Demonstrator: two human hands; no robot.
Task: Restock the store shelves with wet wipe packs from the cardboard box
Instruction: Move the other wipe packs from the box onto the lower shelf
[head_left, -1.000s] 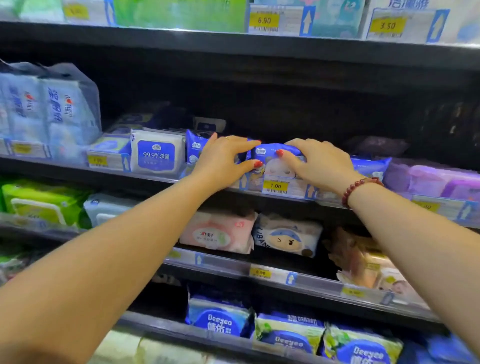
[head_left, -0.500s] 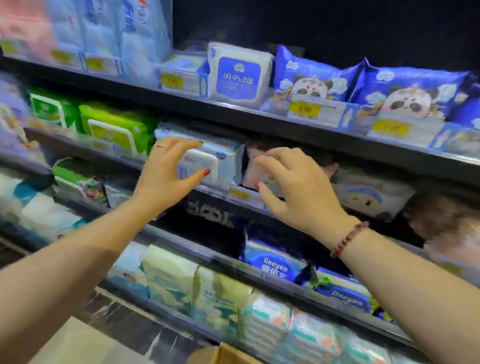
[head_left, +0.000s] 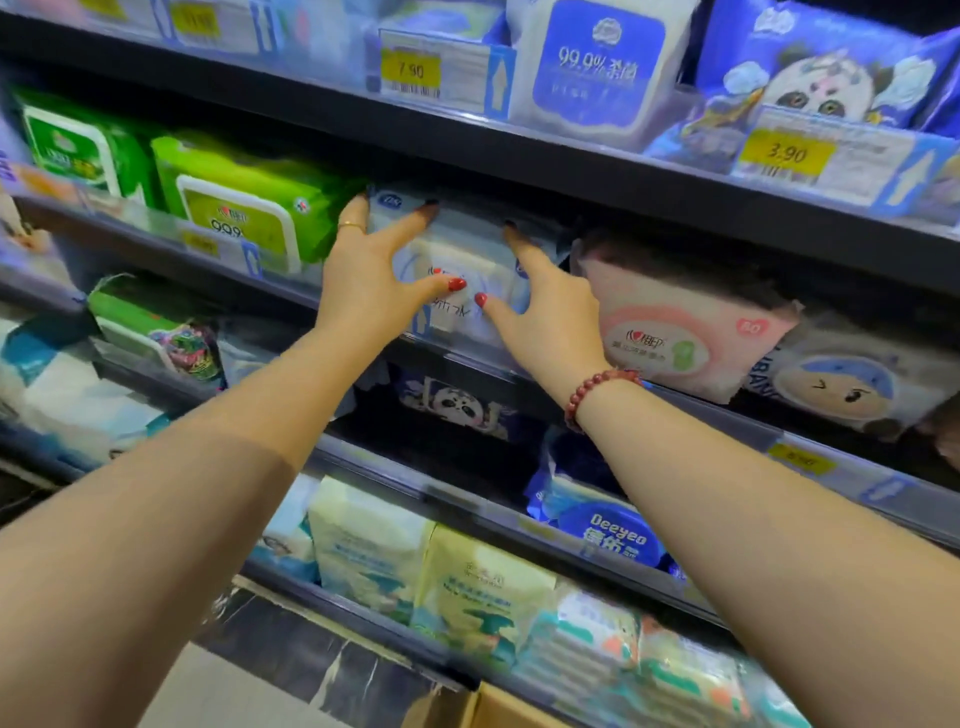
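Observation:
A white and pale blue wet wipe pack (head_left: 462, 249) lies on the second shelf (head_left: 675, 187) down, between green packs and a pink pack. My left hand (head_left: 371, 283) grips its left side, fingers over the top and thumb on the front. My right hand (head_left: 543, 317), with a red bead bracelet at the wrist, holds the right side the same way. The two thumbs almost meet on the pack's front. A corner of the cardboard box (head_left: 498, 706) shows at the bottom edge.
Green packs (head_left: 244, 202) sit left of the held pack, a pink pack (head_left: 680, 332) and a cartoon-face pack (head_left: 852, 379) right of it. A white-and-blue pack (head_left: 597, 62) and panda packs (head_left: 821, 78) stand above. Blue Deeyeo packs (head_left: 608, 525) and pale yellow packs (head_left: 431, 571) fill the lower shelves.
Both hands left the blue panda packs on the upper shelf, dropped one shelf down and closed on the white pack. The view has tilted downward and moved closer.

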